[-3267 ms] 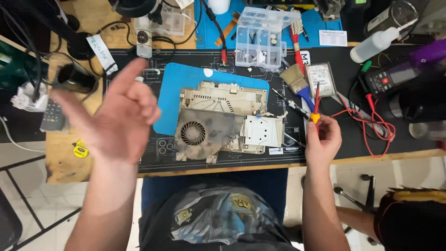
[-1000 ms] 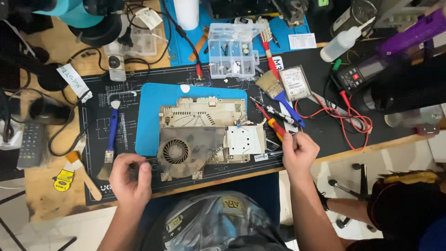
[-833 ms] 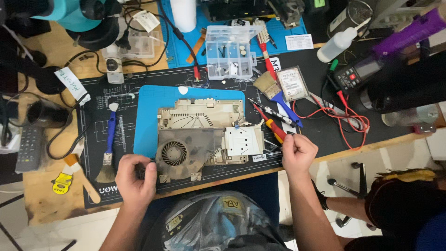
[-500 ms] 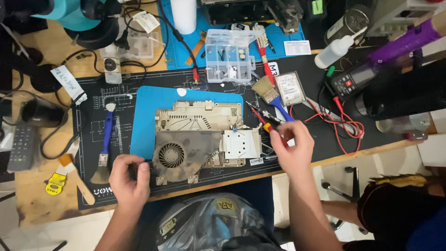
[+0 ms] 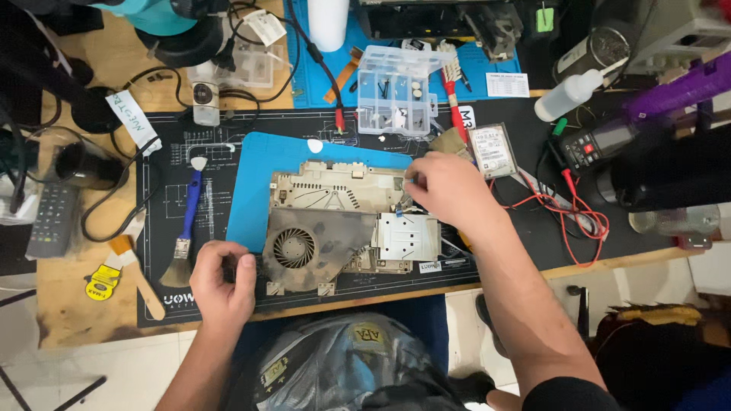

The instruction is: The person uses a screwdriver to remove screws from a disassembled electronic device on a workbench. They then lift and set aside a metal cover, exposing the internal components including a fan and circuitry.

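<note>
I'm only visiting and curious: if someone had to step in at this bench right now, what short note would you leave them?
Left hand: resting on the black work mat, fingers curled at the left edge of the opened device chassis; whether it holds anything is unclear.
Right hand: over the chassis's upper right, fingertips pinched at a small part there; what it grips is too small to tell.
Things: chassis lies on a blue pad, fan exposed, dusty. Brush lies left, clear parts box above.
Done: cover already off.
Left: the inner metal plates and fan are still in place.
</note>
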